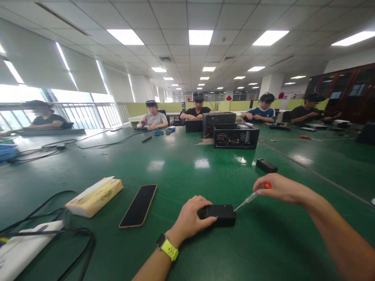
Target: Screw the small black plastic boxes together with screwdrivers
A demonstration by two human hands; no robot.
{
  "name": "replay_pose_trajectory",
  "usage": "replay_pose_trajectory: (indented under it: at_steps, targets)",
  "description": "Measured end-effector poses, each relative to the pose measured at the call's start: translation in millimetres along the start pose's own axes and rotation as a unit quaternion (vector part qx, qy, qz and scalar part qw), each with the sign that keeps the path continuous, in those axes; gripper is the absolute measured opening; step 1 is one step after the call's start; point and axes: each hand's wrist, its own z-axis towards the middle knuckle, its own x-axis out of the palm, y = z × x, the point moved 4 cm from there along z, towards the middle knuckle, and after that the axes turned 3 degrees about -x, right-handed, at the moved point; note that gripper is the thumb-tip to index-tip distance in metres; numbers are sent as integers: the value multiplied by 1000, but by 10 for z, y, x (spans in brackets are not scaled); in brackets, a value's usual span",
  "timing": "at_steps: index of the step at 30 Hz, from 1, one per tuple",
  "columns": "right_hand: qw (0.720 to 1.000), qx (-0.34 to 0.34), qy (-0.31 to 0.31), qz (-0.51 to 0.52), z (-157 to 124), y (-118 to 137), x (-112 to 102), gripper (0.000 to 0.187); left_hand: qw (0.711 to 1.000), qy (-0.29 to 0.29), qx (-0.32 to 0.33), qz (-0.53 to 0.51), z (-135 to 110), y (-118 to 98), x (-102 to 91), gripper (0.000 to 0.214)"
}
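Observation:
My left hand (pixel 191 218) grips a small black box (pixel 222 215) that lies on the green table (pixel 181 171). A yellow-strapped watch (pixel 167 246) sits on that wrist. My right hand (pixel 277 188) is closed round a screwdriver (pixel 251 198) with an orange handle and a clear shaft. Its metal tip touches the right end of the black box.
A black phone (pixel 138 205) lies face up to the left, next to a tissue pack (pixel 94 196). Cables and a white power strip (pixel 26 244) fill the near left corner. Another black block (pixel 266 166) lies beyond my right hand. Open computer cases (pixel 234 135) stand mid-table. Several people sit along the far side.

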Motion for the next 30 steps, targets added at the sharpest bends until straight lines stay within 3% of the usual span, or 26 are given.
replay_pose_trajectory:
  at_steps: [5, 9, 13, 17, 19, 23, 26, 30]
  targets:
    - [976, 83, 195, 49, -111, -418, 476, 26, 1000, -1, -9, -9, -4, 14, 8, 31]
    - [981, 43, 178, 57, -249, -409, 632, 31, 1000, -7, -15, -11, -1, 4, 4, 32]
    - [979, 4, 204, -6, -324, -241, 462, 40, 1000, -8, -15, -11, 4, -2, 6, 31]
    - [976, -27, 209, -51, -174, -40, 274, 39, 1000, -4, -7, -10, 12, -15, 22, 30]
    - [974, -36, 220, -45, -66, 18, 335, 36, 1000, -7, -7, -11, 13, -21, 21, 29]
    - [966, 10, 258, 12, -12, -89, 705, 30, 1000, -5, -8, -6, 2, -19, 22, 31]
    - [983, 25, 179, -23, -82, -296, 822, 21, 1000, -11, -7, -4, -9, -10, 25, 32]
    - [981, 74, 11, -181, -158, -495, 587, 16, 1000, -17, -1, -6, -9, -22, 26, 33]
